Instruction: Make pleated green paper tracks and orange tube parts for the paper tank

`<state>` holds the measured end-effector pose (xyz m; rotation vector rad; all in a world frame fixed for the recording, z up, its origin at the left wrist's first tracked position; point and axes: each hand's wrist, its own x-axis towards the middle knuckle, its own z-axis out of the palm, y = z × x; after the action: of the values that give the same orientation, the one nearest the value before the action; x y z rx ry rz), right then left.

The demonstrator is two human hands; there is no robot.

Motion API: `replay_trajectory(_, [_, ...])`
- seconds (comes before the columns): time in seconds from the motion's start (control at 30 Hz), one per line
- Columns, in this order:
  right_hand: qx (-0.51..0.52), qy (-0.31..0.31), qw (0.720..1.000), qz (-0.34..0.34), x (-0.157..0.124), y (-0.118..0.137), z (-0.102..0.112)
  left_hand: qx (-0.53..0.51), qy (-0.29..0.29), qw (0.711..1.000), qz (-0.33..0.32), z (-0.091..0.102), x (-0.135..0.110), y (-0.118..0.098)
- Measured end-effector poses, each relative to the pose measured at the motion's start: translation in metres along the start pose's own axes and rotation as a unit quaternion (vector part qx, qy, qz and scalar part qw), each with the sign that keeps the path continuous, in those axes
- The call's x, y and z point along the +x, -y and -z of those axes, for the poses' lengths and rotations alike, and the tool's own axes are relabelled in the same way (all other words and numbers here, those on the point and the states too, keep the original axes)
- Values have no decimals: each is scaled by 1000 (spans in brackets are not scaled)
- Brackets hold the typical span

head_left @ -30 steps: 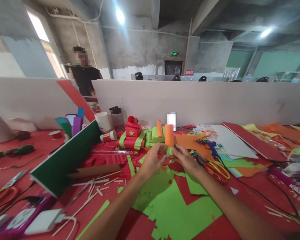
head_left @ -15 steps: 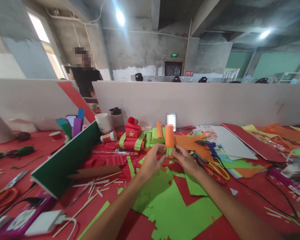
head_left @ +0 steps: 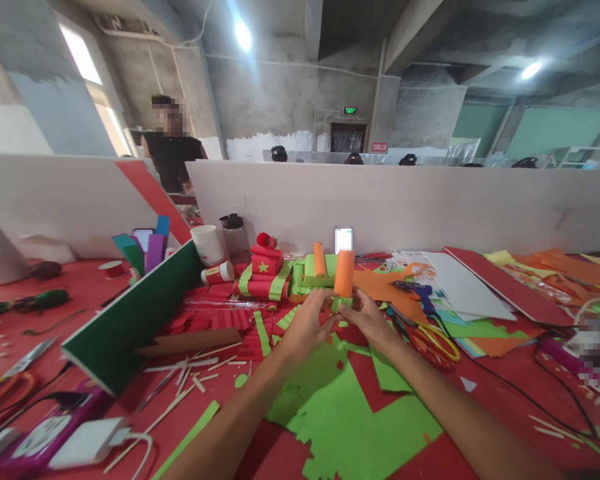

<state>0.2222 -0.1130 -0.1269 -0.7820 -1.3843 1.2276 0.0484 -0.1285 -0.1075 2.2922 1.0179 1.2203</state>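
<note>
An orange paper tube (head_left: 345,272) stands upright between my hands, a green paper strip (head_left: 341,304) around its lower end. My left hand (head_left: 310,321) is closed on the strip from the left, thumb and fingers at the tube's base. From the right, my right hand (head_left: 371,321) pinches the same lower end. Part of the strip is hidden behind my fingers. Just behind are a green paper bundle (head_left: 316,270) and a thinner orange roll (head_left: 319,260). Below my hands lie cut sheets of green paper (head_left: 360,433).
Red paper rolls with green bands (head_left: 264,285) are stacked left of my hands. A dark green board (head_left: 130,320) leans farther left. Scissors (head_left: 437,343) and a blue glue gun (head_left: 423,293) lie right. A lit phone (head_left: 343,239) stands behind. A person (head_left: 173,150) is beyond the partition.
The orange tube has shifted slightly to the right. My hands stay around its lower end, with the right fingers a little repositioned.
</note>
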Motion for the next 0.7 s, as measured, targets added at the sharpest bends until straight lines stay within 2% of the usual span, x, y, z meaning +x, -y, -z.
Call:
replay_trajectory(0.23, [32, -2, 999, -13, -1, 5, -1, -21, -10, 1000, 11, 1, 0, -1])
replay_trajectory(0.47, [22, -5, 999, -36, -1, 4, -2, -189, -30, 977, 94, 1, 5, 2])
replay_trajectory(0.7, [-13, -5, 999, -49, -2, 10, 0, -260, -12, 953, 156, 5, 9, 14])
